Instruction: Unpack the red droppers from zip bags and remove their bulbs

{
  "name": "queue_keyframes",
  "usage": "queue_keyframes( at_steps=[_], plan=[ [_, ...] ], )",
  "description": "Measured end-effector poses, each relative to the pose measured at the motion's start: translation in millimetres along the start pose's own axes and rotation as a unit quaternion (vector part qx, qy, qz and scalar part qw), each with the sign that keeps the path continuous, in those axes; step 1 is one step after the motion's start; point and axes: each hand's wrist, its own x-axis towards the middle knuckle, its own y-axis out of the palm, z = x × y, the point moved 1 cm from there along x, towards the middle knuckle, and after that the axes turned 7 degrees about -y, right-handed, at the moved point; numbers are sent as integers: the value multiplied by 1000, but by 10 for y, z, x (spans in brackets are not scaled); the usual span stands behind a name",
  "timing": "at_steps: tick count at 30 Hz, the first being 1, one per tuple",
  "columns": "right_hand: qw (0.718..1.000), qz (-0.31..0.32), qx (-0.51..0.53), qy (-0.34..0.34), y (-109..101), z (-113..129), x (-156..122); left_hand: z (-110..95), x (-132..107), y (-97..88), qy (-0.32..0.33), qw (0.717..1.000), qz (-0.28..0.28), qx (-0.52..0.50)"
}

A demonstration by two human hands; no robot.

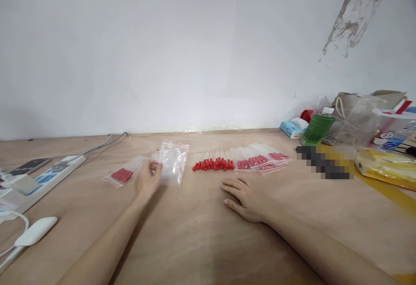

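Our left hand (147, 180) is curled at the clear zip bags (174, 161); we cannot tell if it grips one. Our right hand (247, 201) lies flat and spread on the counter (188, 237), holding nothing, with loose red-tipped sticks (212, 163) just past it, to its left

The wall (182, 55) is being lit softly. White shine is being bounced off the clear bag (175, 160) and the desk's (191, 224) back edge. Shadow is being cast beside the left arm (112, 233). By the right edge, a patch (325, 162) is being hidden by blurry squares.
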Motion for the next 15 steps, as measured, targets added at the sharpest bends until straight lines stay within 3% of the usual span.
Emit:
queue_keyframes(
  at_steps=[3, 7, 11, 15],
  plan=[
    [1000, 0, 0, 3, 2, 6, 3, 146, 237, -70, -74, 993, -26, 85],
    [1000, 5, -6, 7, -13, 22, 4, 225, 311, -84, -94, 987, -26, 126],
    [1000, 8, -4, 6, -20, 21, 1, 319, 354, -258, -120, 973, -105, 168],
    [1000, 8, -1, 5, -2, 0, -1, 632, 544, -498, -219, 956, -51, 188]
  ],
)
